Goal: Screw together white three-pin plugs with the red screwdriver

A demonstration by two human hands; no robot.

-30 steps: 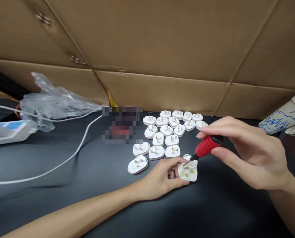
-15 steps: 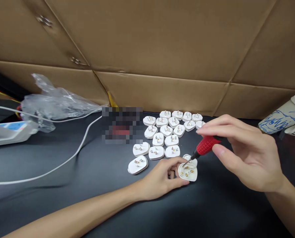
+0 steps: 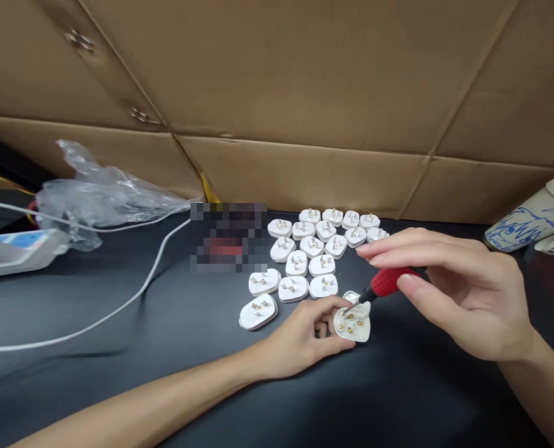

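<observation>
My left hand [image 3: 304, 336] grips an opened white plug [image 3: 361, 331] by its left edge, with several brass parts showing inside. A red and black screwdriver [image 3: 385, 282] slants down to the left, its tip inside the upper left part of this plug. The screwdriver's handle is held between the thumb and fingers of my right hand [image 3: 463, 286]; the index and middle fingers stretch over it. Several white plugs [image 3: 293, 289] lie behind my left hand in loose rows, metal pins up.
Brown cardboard [image 3: 286, 74] stands along the back of the dark table [image 3: 202, 311]. Crumpled clear plastic [image 3: 104, 196], white cables [image 3: 132, 305] and a white device [image 3: 29, 252] are at the left. A patterned cup [image 3: 528, 218] lies tilted at the right. A blurred patch is near the middle.
The screwdriver handle has tipped lower, and the fingers of my right hand have moved slightly down and left over it. My left hand and the opened plug have hardly moved.
</observation>
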